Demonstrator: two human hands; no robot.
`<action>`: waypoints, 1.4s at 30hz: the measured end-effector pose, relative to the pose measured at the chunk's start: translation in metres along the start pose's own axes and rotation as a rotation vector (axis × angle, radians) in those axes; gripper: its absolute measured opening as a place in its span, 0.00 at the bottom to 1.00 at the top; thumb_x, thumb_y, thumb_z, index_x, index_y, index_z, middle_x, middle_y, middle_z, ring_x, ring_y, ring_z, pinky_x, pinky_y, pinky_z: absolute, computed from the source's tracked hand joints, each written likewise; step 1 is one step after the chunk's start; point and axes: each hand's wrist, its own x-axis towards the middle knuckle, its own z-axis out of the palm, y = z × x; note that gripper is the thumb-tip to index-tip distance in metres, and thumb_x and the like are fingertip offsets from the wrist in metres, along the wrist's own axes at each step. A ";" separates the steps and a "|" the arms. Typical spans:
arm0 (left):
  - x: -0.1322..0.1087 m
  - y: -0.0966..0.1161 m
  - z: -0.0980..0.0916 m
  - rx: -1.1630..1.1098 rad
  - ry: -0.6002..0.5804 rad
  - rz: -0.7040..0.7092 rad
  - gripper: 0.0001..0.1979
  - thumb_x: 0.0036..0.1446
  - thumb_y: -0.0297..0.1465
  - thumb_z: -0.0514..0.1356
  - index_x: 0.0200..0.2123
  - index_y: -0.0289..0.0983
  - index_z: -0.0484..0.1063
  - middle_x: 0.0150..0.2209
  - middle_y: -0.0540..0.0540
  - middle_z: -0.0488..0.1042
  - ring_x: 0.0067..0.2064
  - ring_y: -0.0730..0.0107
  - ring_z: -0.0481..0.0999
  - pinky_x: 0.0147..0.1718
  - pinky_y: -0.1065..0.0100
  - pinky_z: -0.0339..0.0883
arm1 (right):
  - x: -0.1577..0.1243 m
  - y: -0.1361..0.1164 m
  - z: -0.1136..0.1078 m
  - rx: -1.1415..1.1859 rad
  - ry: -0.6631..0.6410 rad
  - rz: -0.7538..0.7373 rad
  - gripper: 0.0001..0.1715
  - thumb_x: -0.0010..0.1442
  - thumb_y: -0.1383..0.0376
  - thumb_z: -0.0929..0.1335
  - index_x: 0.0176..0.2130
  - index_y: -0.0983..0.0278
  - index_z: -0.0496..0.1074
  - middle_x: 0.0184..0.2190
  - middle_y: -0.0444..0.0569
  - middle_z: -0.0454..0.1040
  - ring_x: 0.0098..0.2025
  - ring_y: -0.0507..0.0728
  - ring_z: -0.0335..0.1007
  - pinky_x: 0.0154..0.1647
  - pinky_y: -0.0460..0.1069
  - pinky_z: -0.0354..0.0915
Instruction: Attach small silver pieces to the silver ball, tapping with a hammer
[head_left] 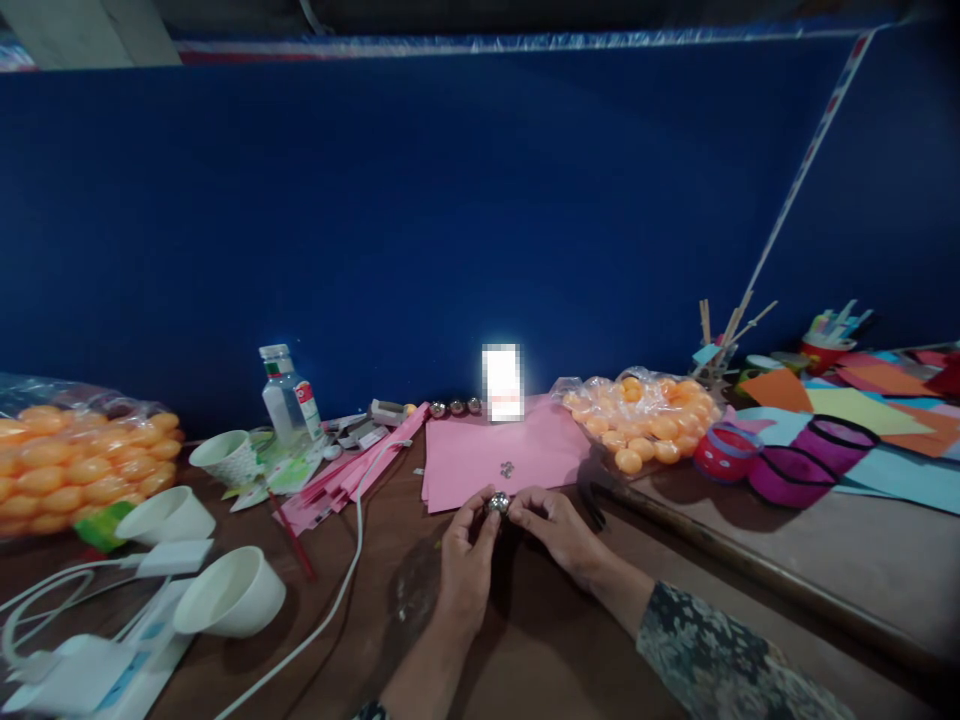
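Observation:
My left hand (pixel 466 555) and my right hand (pixel 553 525) meet at the near edge of a pink paper sheet (pixel 502 450). Together they pinch a small shiny silver ball (pixel 498 502) between their fingertips. A few small shiny bits (pixel 507 468) lie on the pink sheet just beyond the ball. Three more small shiny balls (pixel 455 407) sit in a row at the sheet's far left corner, against the blue wall.
Bags of orange balls lie at left (pixel 82 455) and right (pixel 645 415). White paper cups (pixel 229 595), a clear bottle (pixel 289 395), pink paper strips (pixel 341 475), white cables (pixel 352 540), coloured paper rings (pixel 795 460) and sheets (pixel 870 410) crowd the brown table (pixel 525 650).

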 end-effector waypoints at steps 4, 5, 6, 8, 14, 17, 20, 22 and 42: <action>0.001 -0.001 -0.001 0.032 -0.020 0.017 0.19 0.48 0.34 0.60 0.45 0.37 0.68 0.46 0.42 0.72 0.49 0.63 0.69 0.49 0.63 0.60 | 0.000 0.000 0.000 0.008 0.002 0.009 0.16 0.51 0.55 0.67 0.27 0.67 0.68 0.23 0.42 0.64 0.25 0.49 0.56 0.26 0.44 0.53; 0.001 -0.001 -0.002 0.035 -0.023 0.023 0.19 0.48 0.34 0.60 0.45 0.37 0.68 0.46 0.42 0.72 0.49 0.63 0.69 0.50 0.63 0.59 | 0.000 0.000 0.000 0.002 0.004 0.011 0.16 0.51 0.56 0.67 0.27 0.67 0.68 0.23 0.42 0.64 0.25 0.49 0.56 0.26 0.43 0.53; 0.001 -0.001 -0.002 0.037 -0.027 0.026 0.19 0.49 0.34 0.59 0.45 0.37 0.68 0.46 0.43 0.72 0.48 0.63 0.69 0.50 0.62 0.59 | 0.000 -0.001 0.001 -0.004 0.009 0.014 0.15 0.51 0.56 0.67 0.27 0.67 0.68 0.23 0.42 0.63 0.25 0.49 0.56 0.26 0.43 0.53; 0.001 -0.002 -0.001 0.037 -0.023 0.026 0.18 0.48 0.34 0.60 0.45 0.37 0.69 0.46 0.43 0.72 0.48 0.64 0.69 0.50 0.62 0.59 | 0.000 -0.002 0.001 -0.009 0.016 0.019 0.15 0.51 0.57 0.67 0.27 0.67 0.69 0.22 0.42 0.63 0.25 0.49 0.56 0.26 0.44 0.53; 0.000 -0.001 0.000 0.033 0.004 0.034 0.18 0.47 0.34 0.61 0.44 0.37 0.69 0.45 0.43 0.73 0.48 0.63 0.70 0.50 0.62 0.59 | 0.000 -0.006 0.002 -0.002 0.006 0.017 0.16 0.50 0.56 0.67 0.25 0.67 0.67 0.21 0.41 0.63 0.24 0.48 0.55 0.25 0.43 0.53; 0.000 -0.001 -0.001 0.052 -0.001 0.044 0.18 0.47 0.34 0.60 0.44 0.37 0.69 0.46 0.43 0.72 0.48 0.63 0.69 0.50 0.62 0.59 | 0.000 -0.006 0.002 -0.008 -0.010 0.023 0.17 0.49 0.55 0.67 0.24 0.67 0.65 0.20 0.40 0.61 0.23 0.48 0.53 0.24 0.43 0.52; 0.001 -0.002 -0.002 0.085 -0.011 0.069 0.18 0.48 0.33 0.60 0.44 0.36 0.69 0.46 0.42 0.72 0.49 0.62 0.68 0.51 0.61 0.57 | -0.001 -0.003 0.002 0.026 -0.025 0.037 0.17 0.50 0.55 0.66 0.24 0.67 0.65 0.19 0.40 0.60 0.22 0.47 0.51 0.23 0.43 0.49; 0.001 -0.003 -0.003 0.106 -0.012 0.086 0.18 0.49 0.33 0.59 0.44 0.36 0.69 0.46 0.42 0.72 0.49 0.62 0.68 0.51 0.61 0.57 | -0.001 -0.002 0.003 0.056 -0.027 0.037 0.17 0.51 0.55 0.66 0.23 0.67 0.64 0.19 0.40 0.60 0.22 0.47 0.51 0.23 0.43 0.49; 0.001 -0.008 -0.007 0.241 -0.043 0.127 0.19 0.51 0.34 0.57 0.48 0.37 0.67 0.49 0.43 0.70 0.52 0.61 0.66 0.54 0.59 0.55 | 0.000 -0.011 -0.001 0.138 -0.071 0.109 0.21 0.47 0.54 0.69 0.19 0.68 0.63 0.17 0.39 0.57 0.21 0.46 0.47 0.22 0.43 0.43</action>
